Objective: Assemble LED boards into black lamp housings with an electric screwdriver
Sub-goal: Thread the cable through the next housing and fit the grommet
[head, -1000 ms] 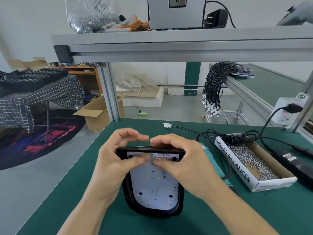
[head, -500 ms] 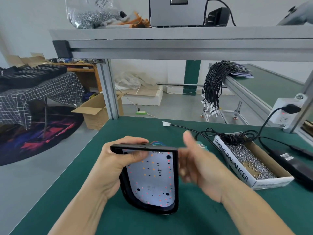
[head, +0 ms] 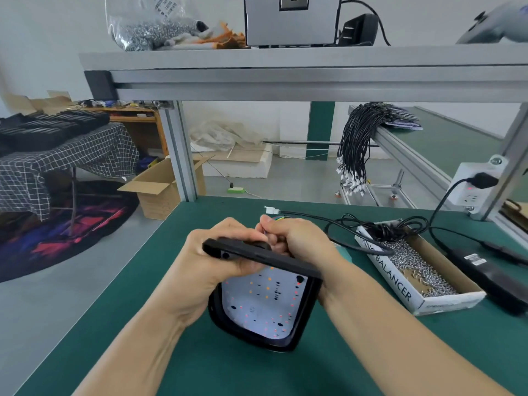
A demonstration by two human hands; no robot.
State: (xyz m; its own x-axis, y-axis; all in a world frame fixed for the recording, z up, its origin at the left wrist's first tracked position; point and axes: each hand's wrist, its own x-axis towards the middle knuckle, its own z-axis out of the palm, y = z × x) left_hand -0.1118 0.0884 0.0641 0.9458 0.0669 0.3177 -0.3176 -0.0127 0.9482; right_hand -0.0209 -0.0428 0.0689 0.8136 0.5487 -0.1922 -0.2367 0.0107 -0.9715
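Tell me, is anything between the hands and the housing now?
Nothing visible is. The left hand grips the housing at its top edge, and the right hand reaches behind that edge, where coloured wires show. The LED board already sits inside.

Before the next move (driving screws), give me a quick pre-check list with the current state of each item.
1. LED board seated in black housing: looks in; flushness cannot tell.
2. Housing steadied: ok, left hand grips its top edge, bottom edge on the green mat.
3. Right hand free for the tool: not ok, it pinches coloured wires behind the housing.
4. Wires routed clear of screw holes: cannot tell, hidden behind the housing.
5. Screws within reach: ok, open box of screws lies to the right.
6. Electric screwdriver located: cannot tell.
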